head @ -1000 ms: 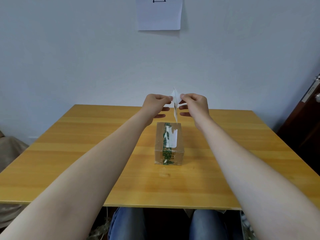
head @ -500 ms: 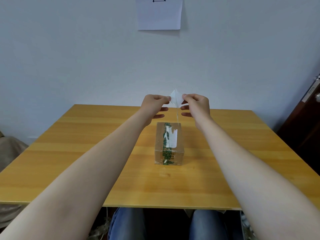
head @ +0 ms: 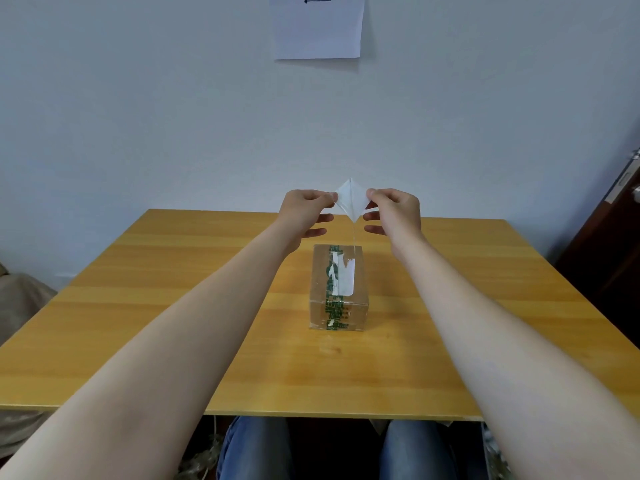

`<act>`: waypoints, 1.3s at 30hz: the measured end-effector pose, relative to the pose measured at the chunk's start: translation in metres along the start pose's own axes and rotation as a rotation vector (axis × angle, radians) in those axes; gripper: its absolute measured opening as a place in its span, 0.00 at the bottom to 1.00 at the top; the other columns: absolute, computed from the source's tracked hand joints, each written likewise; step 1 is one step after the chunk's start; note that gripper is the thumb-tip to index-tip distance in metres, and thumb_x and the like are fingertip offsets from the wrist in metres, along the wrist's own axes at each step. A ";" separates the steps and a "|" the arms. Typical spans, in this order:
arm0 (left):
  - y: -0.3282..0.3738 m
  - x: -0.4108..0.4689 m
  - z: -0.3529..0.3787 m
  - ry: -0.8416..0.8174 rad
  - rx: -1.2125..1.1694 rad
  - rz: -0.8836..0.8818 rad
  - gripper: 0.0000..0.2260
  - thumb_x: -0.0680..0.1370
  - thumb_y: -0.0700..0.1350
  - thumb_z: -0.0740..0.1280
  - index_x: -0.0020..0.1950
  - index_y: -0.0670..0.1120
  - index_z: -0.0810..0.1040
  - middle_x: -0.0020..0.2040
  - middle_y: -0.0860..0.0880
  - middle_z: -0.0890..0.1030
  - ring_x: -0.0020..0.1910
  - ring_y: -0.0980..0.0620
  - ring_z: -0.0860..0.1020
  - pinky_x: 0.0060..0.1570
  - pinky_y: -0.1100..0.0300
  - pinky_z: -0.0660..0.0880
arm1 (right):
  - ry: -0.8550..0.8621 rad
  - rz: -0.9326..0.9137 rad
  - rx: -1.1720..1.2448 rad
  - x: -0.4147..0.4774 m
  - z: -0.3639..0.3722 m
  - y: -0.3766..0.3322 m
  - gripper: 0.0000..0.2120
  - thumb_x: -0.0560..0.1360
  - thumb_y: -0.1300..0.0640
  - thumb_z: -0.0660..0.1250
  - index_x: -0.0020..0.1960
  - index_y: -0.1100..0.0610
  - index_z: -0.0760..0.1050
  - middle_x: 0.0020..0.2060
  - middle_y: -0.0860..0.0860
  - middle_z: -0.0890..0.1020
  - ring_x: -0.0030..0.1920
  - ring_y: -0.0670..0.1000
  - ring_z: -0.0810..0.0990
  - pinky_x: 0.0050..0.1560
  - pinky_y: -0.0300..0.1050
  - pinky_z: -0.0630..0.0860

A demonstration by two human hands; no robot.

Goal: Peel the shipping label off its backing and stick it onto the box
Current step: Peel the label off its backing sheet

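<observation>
A small cardboard box with green printed tape and a white patch on its top stands in the middle of the wooden table. Above its far end, both hands hold a white shipping label and its backing, spread apart into a diamond shape and joined along the middle. My left hand pinches the left sheet's corner. My right hand pinches the right sheet's corner. I cannot tell which sheet is the label. The lower fingers of both hands are loosely extended.
A white paper sheet hangs on the wall behind the table. A dark door or cabinet stands at the right. My knees in jeans show under the table's near edge.
The two sheets have been pulled farther apart: from a narrow edge-on strip to a wide diamond. Both hands moved slightly outward.
</observation>
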State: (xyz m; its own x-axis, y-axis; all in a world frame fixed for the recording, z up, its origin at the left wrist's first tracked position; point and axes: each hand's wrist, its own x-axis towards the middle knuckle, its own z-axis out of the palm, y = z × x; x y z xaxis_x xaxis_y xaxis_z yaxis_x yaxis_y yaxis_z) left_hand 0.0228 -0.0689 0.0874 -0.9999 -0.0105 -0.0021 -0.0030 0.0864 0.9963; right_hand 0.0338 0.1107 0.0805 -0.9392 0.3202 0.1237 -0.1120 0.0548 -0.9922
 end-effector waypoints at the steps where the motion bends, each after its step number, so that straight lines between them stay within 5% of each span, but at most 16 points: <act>1: 0.000 0.000 0.000 0.002 0.002 0.001 0.10 0.81 0.52 0.73 0.57 0.47 0.84 0.56 0.51 0.85 0.51 0.51 0.86 0.47 0.53 0.86 | 0.001 0.000 0.000 0.000 0.000 0.000 0.07 0.81 0.54 0.70 0.48 0.56 0.84 0.45 0.54 0.85 0.42 0.53 0.86 0.42 0.53 0.87; 39: 0.000 -0.003 -0.007 0.022 -0.049 -0.043 0.11 0.82 0.50 0.71 0.60 0.45 0.83 0.56 0.51 0.86 0.47 0.52 0.85 0.52 0.49 0.85 | 0.068 0.011 0.024 0.002 -0.008 -0.001 0.08 0.80 0.56 0.70 0.44 0.57 0.83 0.39 0.51 0.83 0.38 0.51 0.83 0.43 0.55 0.87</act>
State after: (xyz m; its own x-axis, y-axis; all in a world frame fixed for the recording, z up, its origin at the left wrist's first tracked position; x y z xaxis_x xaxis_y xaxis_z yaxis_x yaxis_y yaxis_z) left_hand 0.0259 -0.0757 0.0877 -0.9984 -0.0356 -0.0435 -0.0448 0.0368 0.9983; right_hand 0.0348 0.1183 0.0821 -0.9161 0.3846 0.1128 -0.1102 0.0288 -0.9935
